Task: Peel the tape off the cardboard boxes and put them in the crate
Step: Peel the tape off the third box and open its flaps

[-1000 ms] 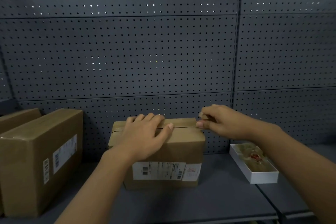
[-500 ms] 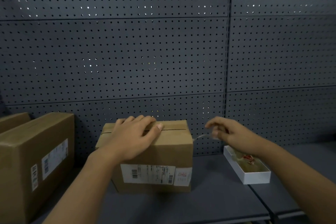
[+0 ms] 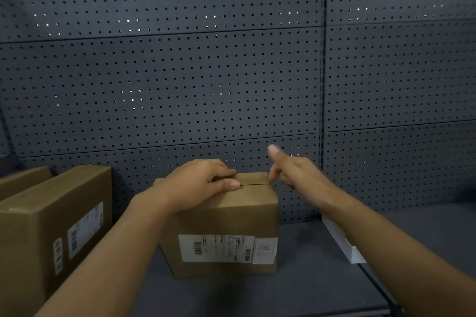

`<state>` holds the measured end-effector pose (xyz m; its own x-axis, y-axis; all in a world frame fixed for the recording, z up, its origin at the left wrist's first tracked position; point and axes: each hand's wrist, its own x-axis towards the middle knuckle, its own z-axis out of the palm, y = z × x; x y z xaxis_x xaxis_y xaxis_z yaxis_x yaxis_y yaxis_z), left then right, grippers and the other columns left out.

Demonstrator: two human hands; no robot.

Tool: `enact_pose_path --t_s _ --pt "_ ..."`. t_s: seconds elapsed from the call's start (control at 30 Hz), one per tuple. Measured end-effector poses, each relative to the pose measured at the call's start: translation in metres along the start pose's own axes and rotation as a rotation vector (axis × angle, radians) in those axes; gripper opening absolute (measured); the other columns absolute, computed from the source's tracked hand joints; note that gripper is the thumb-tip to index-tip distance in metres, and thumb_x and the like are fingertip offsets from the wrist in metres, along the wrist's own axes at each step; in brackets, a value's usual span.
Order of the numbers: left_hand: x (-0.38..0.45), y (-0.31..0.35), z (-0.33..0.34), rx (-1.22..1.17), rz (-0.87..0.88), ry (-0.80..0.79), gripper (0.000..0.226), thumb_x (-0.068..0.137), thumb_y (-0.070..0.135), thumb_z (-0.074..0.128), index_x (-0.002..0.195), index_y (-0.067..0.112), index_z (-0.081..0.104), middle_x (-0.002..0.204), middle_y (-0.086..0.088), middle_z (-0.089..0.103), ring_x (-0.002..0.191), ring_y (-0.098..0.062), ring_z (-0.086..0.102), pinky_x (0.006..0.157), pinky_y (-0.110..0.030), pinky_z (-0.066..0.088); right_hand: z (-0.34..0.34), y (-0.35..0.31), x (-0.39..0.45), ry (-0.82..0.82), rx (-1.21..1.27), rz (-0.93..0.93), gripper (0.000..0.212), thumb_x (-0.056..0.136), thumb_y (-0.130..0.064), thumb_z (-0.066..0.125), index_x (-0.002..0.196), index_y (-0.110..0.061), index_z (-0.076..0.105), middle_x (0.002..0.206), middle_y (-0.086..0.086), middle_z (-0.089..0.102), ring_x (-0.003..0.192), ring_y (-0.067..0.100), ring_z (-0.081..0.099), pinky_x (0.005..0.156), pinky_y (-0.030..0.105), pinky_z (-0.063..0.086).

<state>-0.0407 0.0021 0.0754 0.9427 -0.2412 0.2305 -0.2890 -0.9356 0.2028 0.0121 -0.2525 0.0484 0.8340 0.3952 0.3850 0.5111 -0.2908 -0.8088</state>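
A brown cardboard box (image 3: 226, 219) with white shipping labels on its front stands on the dark shelf (image 3: 309, 283). My left hand (image 3: 198, 185) presses down on the box's top with bent fingers, the thumb lying along the bare centre seam. My right hand (image 3: 291, 170) hovers at the box's top right corner with its fingers spread and the forefinger pointing up. I see no tape in it or on the visible part of the seam. No crate is in view.
A larger labelled cardboard box (image 3: 51, 226) stands at the left, with another box (image 3: 23, 180) behind it. A white tray (image 3: 355, 255) at the right is mostly hidden by my right forearm. A dark pegboard wall (image 3: 231, 72) closes the back.
My right hand pulled a tape strip off rightward towards the tray, then came back empty to the box's right corner. My left hand's fingers curled more on the top.
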Motion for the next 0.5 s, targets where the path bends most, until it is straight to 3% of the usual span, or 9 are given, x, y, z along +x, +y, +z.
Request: enact_pose_path --t_s 0.1,0.17,0.3,0.43,0.5 --pt "0.002 0.004 0.002 0.116 0.014 0.029 0.058 0.098 0.068 0.042 0.148 0.041 0.054 0.138 0.028 0.053 0.127 -0.004 0.052 0.106 -0.043 0.044 0.011 -0.001 0.001 -0.022 -0.185 -0.071 0.052 0.092 -0.059 0.068 0.097 -0.008 0.057 0.078 -0.012 0.048 0.067 -0.003 0.043 0.066 0.019 0.036" --pt "0.001 0.006 0.003 0.192 0.015 0.045 0.051 0.102 0.065 0.039 0.146 0.045 0.054 0.138 0.026 0.053 0.126 -0.005 0.052 0.102 -0.044 0.045 0.014 0.002 0.004 -0.029 -0.191 -0.061 0.049 0.088 -0.053 0.075 0.100 -0.010 0.056 0.079 -0.010 0.049 0.067 -0.002 0.041 0.062 0.019 0.035" --pt "0.001 0.015 0.007 0.357 0.032 0.053 0.048 0.107 0.057 0.026 0.140 0.039 0.055 0.135 0.016 0.056 0.121 -0.011 0.055 0.091 -0.042 0.048 0.016 0.003 0.006 0.000 -0.164 -0.023 0.053 0.085 -0.054 0.078 0.103 -0.009 0.054 0.079 -0.006 0.049 0.068 0.004 0.043 0.063 0.026 0.036" --pt "0.002 0.017 0.017 0.517 0.058 0.136 0.048 0.109 0.052 0.022 0.142 0.035 0.052 0.134 0.013 0.057 0.118 -0.014 0.058 0.078 -0.035 0.046 0.017 0.001 0.009 -0.033 -0.113 0.023 0.047 0.090 -0.043 0.078 0.110 -0.008 0.053 0.082 -0.008 0.049 0.066 0.003 0.043 0.054 0.014 0.035" --pt "0.003 0.017 0.019 0.569 0.075 0.145 0.043 0.110 0.048 0.024 0.140 0.032 0.052 0.134 0.012 0.058 0.116 -0.014 0.060 0.071 -0.034 0.041 0.016 -0.002 0.010 -0.048 -0.181 0.007 0.042 0.090 -0.045 0.077 0.111 -0.016 0.055 0.087 -0.011 0.053 0.072 0.001 0.048 0.056 0.015 0.036"
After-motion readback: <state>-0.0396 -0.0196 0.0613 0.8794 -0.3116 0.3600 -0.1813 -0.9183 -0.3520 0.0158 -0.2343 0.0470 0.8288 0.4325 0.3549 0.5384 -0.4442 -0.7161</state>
